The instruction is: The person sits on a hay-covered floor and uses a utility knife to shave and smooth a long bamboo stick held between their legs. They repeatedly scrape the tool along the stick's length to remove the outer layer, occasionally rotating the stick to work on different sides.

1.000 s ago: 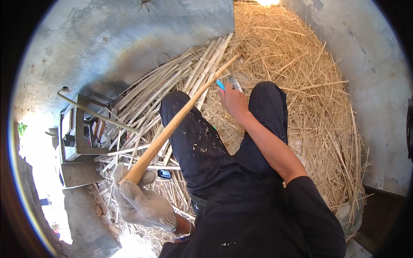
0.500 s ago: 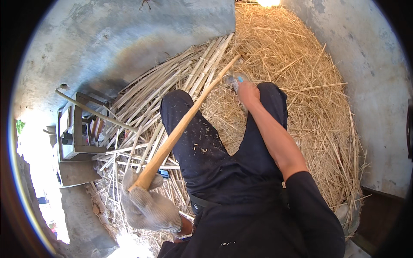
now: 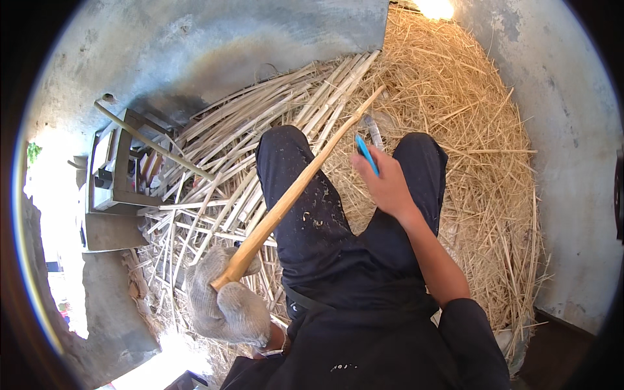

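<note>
My left hand [image 3: 227, 311], in a grey knitted glove, grips the thick end of a long peeled wooden stick [image 3: 296, 188]. The stick slants up and to the right across my left thigh, and its thin tip rests over or above the straw. In my bare right hand [image 3: 390, 185], above my right thigh, is a slim blue tool [image 3: 366, 156], shaped like a pen or a cutter handle; its exact kind cannot be made out. A narrow greyish, partly clear object [image 3: 374, 132] lies just beyond that hand, between my knees and the far straw.
Loose straw [image 3: 461, 97] covers the floor ahead and to the right. Split pale stalks [image 3: 260, 110] are piled at the left, beside a wooden frame cabinet [image 3: 120, 162] with a thin pole [image 3: 153, 144] leaning by it. Grey walls [image 3: 552, 162] enclose the space.
My right hand has drawn back toward me from the greyish object, and the blue tool shows clearly in it now. My left hand still grips the stick; the whole view has shifted slightly.
</note>
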Available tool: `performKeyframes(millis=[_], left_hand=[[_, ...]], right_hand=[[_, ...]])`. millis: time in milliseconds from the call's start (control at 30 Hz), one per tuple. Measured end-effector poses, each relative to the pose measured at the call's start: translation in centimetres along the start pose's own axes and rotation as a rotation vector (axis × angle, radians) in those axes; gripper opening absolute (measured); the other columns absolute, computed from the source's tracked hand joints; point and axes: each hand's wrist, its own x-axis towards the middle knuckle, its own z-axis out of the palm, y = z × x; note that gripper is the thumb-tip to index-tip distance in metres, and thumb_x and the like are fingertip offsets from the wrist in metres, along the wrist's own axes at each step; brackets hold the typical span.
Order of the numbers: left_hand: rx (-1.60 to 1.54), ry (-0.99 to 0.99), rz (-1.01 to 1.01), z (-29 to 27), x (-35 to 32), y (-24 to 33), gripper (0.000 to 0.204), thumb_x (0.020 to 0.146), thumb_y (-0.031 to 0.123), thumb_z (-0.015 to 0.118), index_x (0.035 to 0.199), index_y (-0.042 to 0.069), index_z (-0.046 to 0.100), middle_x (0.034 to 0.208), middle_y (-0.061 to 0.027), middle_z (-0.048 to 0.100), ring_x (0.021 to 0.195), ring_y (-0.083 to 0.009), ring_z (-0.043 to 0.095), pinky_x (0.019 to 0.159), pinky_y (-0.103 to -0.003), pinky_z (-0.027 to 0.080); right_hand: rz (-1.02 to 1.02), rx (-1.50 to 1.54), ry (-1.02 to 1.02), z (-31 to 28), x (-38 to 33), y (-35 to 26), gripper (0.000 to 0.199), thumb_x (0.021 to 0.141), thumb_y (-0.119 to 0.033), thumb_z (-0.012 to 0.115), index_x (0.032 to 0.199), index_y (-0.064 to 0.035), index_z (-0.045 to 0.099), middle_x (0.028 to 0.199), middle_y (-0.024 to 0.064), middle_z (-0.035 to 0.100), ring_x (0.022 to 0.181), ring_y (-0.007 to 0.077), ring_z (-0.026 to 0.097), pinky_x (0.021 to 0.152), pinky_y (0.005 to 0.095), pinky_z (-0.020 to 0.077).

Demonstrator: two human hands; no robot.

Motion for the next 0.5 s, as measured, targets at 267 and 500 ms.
performKeyframes(millis=[267, 500], left_hand=[[-0.234, -0.801, 0.769, -0.9, 1.3, -0.3, 0.020, 0.084, 0.023, 0.067, 0.100, 0.012, 0.070, 0.083, -0.0088, 0.065, 0.063, -0.0197, 0.062, 0.054, -0.030, 0.053], [-0.304, -1.039, 0.655, -0.6, -4.4, 3.6, 0.038, 0.077, 0.028, 0.072, 0.114, 0.019, 0.070, 0.093, 0.0004, 0.063, 0.078, -0.0160, 0.066, 0.070, -0.028, 0.056]], right_hand=[[0.199, 0.423, -0.084, -1.4, -9.4, -1.5, 0.020, 0.098, -0.019, 0.062, 0.089, -0.0020, 0.061, 0.065, -0.0048, 0.050, 0.057, 0.0031, 0.042, 0.051, 0.0234, 0.0344], [0.340, 0.791, 0.150, -1.9, -14.6, -0.7, 0.038, 0.097, -0.007, 0.059, 0.133, 0.0012, 0.050, 0.064, -0.0078, 0.041, 0.049, 0.0002, 0.033, 0.043, 0.0199, 0.0263]])
